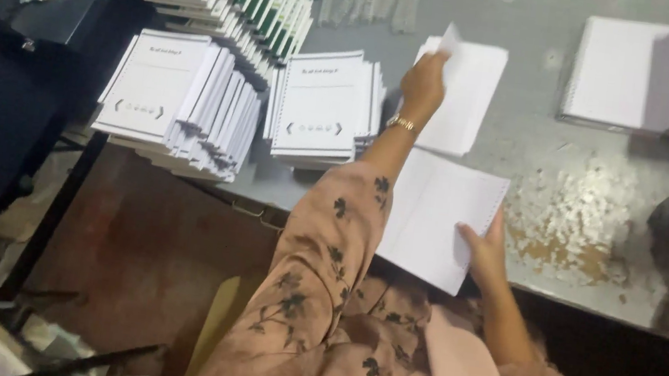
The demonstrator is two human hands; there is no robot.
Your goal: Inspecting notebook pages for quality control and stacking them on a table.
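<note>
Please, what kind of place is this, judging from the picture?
Probably a small bindery or print workshop. Fanned stacks of white booklets lie on a grey worktable, a spiral-bound pad is farther off, and paper punch scraps litter the surface. The left hand lifts a sheet; the right hand steadies a punched stack.

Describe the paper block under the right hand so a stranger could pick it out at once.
Start at the grey table and find its near edge. There the right hand presses a white punched paper block. Unlike the coverless stack beyond it, it overhangs the edge.
</note>
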